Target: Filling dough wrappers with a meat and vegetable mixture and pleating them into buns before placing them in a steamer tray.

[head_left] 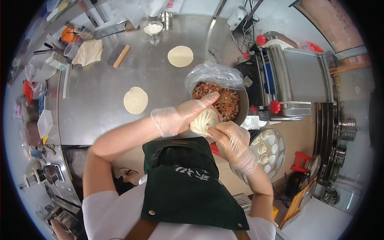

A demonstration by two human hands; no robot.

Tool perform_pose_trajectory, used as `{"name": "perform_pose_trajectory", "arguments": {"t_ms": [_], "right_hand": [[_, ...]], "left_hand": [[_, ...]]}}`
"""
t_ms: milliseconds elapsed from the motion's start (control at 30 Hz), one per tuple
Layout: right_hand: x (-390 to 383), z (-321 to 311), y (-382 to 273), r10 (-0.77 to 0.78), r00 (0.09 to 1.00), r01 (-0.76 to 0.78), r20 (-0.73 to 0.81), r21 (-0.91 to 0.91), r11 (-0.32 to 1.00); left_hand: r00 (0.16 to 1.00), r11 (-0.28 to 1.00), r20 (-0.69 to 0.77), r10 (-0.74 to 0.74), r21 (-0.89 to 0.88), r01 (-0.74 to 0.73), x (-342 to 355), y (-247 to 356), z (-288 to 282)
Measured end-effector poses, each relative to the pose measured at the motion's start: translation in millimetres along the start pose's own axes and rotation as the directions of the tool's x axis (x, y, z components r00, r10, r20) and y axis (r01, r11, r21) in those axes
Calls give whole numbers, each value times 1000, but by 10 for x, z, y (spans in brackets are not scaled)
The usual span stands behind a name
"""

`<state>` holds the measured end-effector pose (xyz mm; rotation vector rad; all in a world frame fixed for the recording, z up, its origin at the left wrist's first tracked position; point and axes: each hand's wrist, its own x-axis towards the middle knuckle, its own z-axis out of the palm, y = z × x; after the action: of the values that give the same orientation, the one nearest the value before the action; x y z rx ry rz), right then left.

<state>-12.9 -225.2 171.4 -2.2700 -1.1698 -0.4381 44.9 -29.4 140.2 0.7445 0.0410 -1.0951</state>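
Observation:
A pleated dough bun (203,121) rests in my left hand (186,114), whose gloved fingers curl under it with the thumb stretched out past its top. My right hand (230,140), also in a clear plastic glove, pinches the bun's gathered edge from the right. Just beyond both hands stands a bowl of minced filling (230,105), with clear plastic film (212,76) bunched over its far rim. Two flat round dough wrappers lie on the steel table: one wrapper (135,100) left of my hands, another wrapper (180,56) farther back.
A wooden rolling pin (121,56), a cream cloth (88,52) and a small bowl of white powder (153,28) sit on the steel table (92,120). To the right stands a dough roller machine (280,76) with red knobs. A round tray (280,144) at lower right holds several buns.

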Motion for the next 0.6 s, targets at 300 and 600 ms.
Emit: {"name": "perform_pose_trajectory", "arguments": {"t_ms": [300,600], "right_hand": [[8,-336,103,-44,993,68,-111,224,972],[-169,-366,280,18,1000,-17,-8,151,988]], "left_hand": [[894,903,272,-356,348,253,17,386,331],[925,905,72,373,-249,-345,351,-631,307]]}}
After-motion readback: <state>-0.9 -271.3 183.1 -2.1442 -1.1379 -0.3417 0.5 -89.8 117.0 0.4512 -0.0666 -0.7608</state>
